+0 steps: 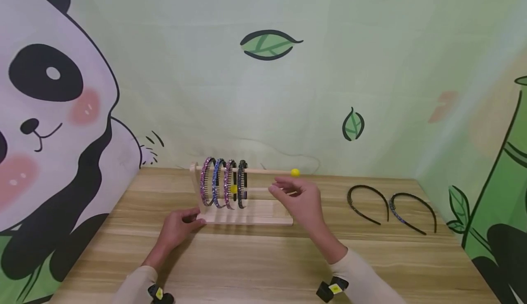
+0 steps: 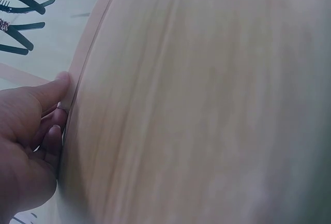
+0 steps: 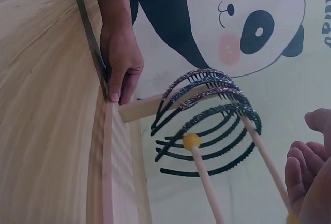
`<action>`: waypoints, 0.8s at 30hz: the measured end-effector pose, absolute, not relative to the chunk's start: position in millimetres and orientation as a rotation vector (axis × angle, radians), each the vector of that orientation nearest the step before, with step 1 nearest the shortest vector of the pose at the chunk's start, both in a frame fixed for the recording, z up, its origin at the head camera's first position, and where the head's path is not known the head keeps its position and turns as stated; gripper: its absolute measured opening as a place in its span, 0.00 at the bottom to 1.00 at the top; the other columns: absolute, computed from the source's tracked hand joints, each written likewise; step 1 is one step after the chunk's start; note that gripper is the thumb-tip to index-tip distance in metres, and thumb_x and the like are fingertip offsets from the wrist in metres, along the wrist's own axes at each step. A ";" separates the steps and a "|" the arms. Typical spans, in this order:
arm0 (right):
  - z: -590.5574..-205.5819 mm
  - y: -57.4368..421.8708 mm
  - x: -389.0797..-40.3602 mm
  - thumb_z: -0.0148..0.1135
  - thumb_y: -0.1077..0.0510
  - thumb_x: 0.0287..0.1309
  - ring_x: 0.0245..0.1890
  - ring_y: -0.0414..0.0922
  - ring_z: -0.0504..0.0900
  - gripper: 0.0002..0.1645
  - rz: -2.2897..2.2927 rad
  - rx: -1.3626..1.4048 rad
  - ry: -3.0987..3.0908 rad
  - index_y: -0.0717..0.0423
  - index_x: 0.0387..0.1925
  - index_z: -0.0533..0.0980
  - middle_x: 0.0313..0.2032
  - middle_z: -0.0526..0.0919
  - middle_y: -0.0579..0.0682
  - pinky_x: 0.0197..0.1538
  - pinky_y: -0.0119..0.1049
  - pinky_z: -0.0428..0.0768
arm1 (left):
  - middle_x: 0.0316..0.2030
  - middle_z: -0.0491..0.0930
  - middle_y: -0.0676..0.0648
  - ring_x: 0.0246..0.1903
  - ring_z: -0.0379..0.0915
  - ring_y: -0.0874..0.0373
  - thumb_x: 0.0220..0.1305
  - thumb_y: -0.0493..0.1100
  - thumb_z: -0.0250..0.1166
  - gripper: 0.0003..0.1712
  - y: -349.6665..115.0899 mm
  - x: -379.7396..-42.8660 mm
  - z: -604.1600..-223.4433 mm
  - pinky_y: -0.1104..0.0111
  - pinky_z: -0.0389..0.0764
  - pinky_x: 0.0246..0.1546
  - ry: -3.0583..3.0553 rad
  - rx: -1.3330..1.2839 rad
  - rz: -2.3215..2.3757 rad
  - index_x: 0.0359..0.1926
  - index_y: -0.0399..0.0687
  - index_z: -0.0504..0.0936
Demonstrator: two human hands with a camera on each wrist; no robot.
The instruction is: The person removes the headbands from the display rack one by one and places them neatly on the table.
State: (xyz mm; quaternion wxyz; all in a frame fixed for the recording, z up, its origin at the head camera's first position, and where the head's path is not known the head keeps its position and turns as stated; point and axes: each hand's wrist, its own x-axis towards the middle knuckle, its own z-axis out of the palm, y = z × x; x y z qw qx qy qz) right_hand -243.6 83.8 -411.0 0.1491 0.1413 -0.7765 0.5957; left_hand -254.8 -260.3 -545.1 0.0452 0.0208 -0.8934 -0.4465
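Head view: L hand (image 1: 177, 228) is pinching the near L corner of the wooden rack (image 1: 267, 212) on the bench (image 1: 247, 263); R hand (image 1: 303, 200) is hovering by the upper rod (image 1: 263, 172), contact unclear. 4 headbands (image 1: 226, 183) are hanging on that rod; 1 black headband (image 1: 350, 198) + 1 blue-trimmed headband (image 1: 396, 213) are lying on bench, R side. Prob. 4 done, 2 left. L wrist view: L thumb (image 2: 54, 87) is pressing on the base edge (image 2: 85, 45), other fingers bending at its side. R wrist view: R fingers (image 3: 300, 167) are bending loosely, thumb apart, pinching nothing visible.
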 end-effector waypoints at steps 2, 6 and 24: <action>-414.3 76.3 -245.7 0.78 0.51 0.56 0.36 0.42 0.86 0.16 1.712 0.414 -2.242 0.51 0.45 0.88 0.37 0.91 0.46 0.39 0.32 0.83 | 0.55 0.84 0.38 0.53 0.81 0.48 0.65 0.45 0.73 0.25 -260.4 -254.6 -545.1 0.53 0.81 0.54 -2.728 0.068 -1.366 0.59 0.38 0.83; -420.2 62.1 -250.1 0.78 0.51 0.55 0.36 0.42 0.86 0.16 1.740 0.414 -2.255 0.50 0.45 0.88 0.36 0.91 0.46 0.38 0.34 0.83 | 0.54 0.85 0.38 0.52 0.81 0.48 0.65 0.44 0.73 0.24 -260.5 -254.8 -545.8 0.53 0.82 0.53 -2.721 0.074 -1.373 0.59 0.37 0.83; -430.1 20.4 -263.8 0.76 0.45 0.58 0.40 0.44 0.88 0.24 1.843 0.393 -2.354 0.57 0.49 0.86 0.41 0.91 0.49 0.41 0.37 0.85 | 0.53 0.85 0.38 0.52 0.82 0.48 0.64 0.43 0.74 0.24 -261.2 -255.2 -547.4 0.52 0.82 0.52 -2.713 0.028 -1.340 0.58 0.37 0.84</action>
